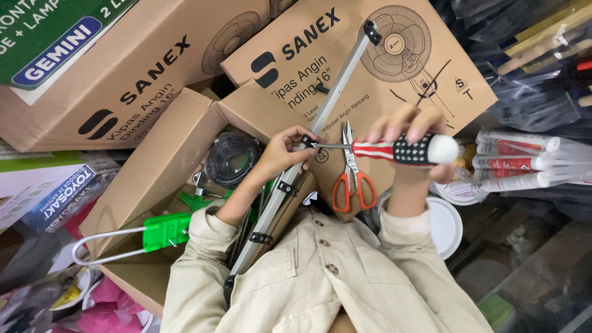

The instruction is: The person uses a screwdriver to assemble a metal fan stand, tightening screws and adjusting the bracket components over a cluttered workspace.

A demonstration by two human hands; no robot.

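My left hand (280,151) pinches a small black clip on a long grey metal rail (339,80) that runs slantwise from my lap up over a cardboard box. My right hand (410,132) grips a screwdriver (401,150) with a red, white and black handle. The screwdriver lies level, and its metal tip touches the clip at my left fingers. More black clips sit lower on the rail (261,237). Scissors with orange handles (353,185) lie on the box just below the screwdriver shaft.
Large brown cardboard boxes with fan drawings (419,74) fill the top. An open box (154,166) at left holds a round black fan motor (233,159). A green plastic piece with a metal loop (163,229) sticks out. Sealant tubes (518,163) and a white lid (445,227) lie at right.
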